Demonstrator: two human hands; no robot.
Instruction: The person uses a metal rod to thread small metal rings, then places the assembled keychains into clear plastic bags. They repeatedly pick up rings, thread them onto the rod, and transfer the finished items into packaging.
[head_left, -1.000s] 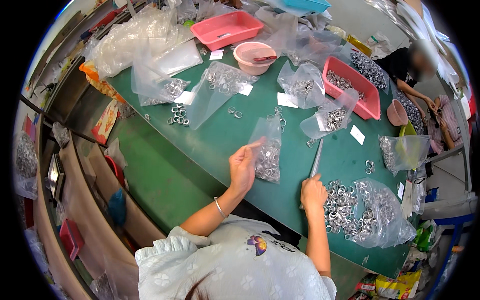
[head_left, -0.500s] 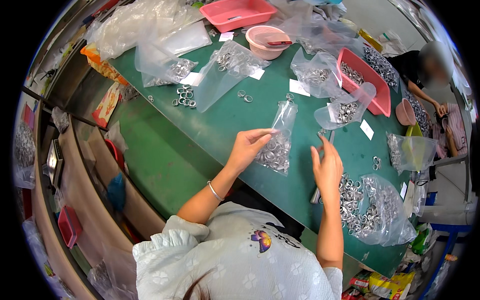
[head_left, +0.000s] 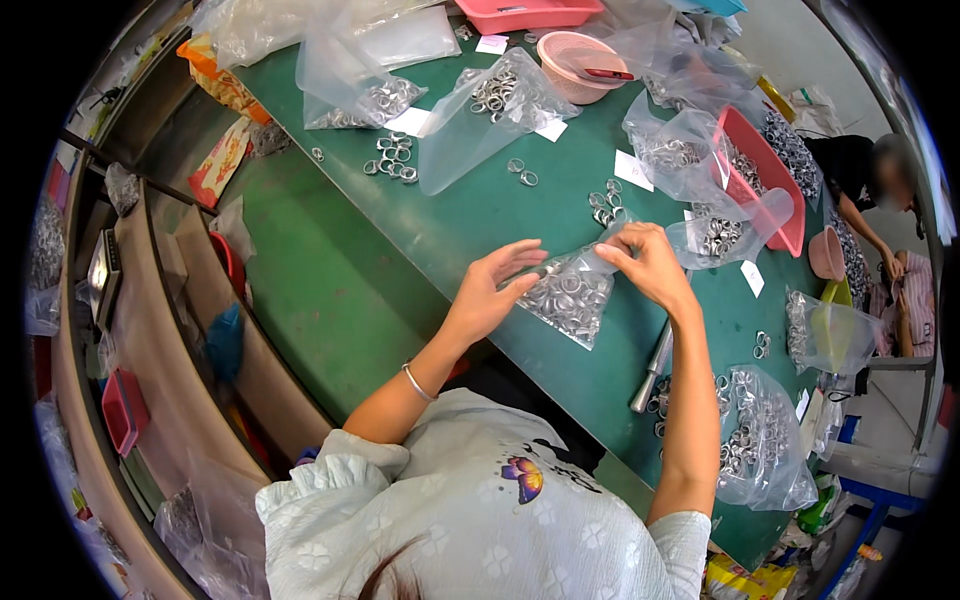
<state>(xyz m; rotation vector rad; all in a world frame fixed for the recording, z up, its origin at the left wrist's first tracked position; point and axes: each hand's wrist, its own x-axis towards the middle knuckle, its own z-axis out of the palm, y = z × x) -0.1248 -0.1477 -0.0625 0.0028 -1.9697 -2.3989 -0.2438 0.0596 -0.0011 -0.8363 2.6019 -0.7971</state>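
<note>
A clear plastic bag [head_left: 570,302] filled with silvery metal rings lies near the front edge of the green table [head_left: 450,225]. My right hand [head_left: 648,260] is closed on the upper, open end of this bag, thumb and fingers pinched together. At the bag's left side is my left hand [head_left: 497,283], its fingers apart and holding nothing, the tips close to the plastic. Beside my right forearm lies a tapered metal rod with a handle, like a ring mandrel [head_left: 654,368]. Just beyond the bag's mouth is a small group of loose rings [head_left: 606,203].
More bags of rings [head_left: 500,95] and white paper slips [head_left: 633,170] lie farther back. A pink basket [head_left: 575,65] and pink tray [head_left: 735,180] hold the far side. Right of my forearm rests a large bag of rings [head_left: 765,440]. Another person [head_left: 870,190] sits at far right.
My right hand has moved from beside the metal rod up and left onto the bag's mouth. My left hand has let go of the bag's edge and spread. The bag's top now leans right.
</note>
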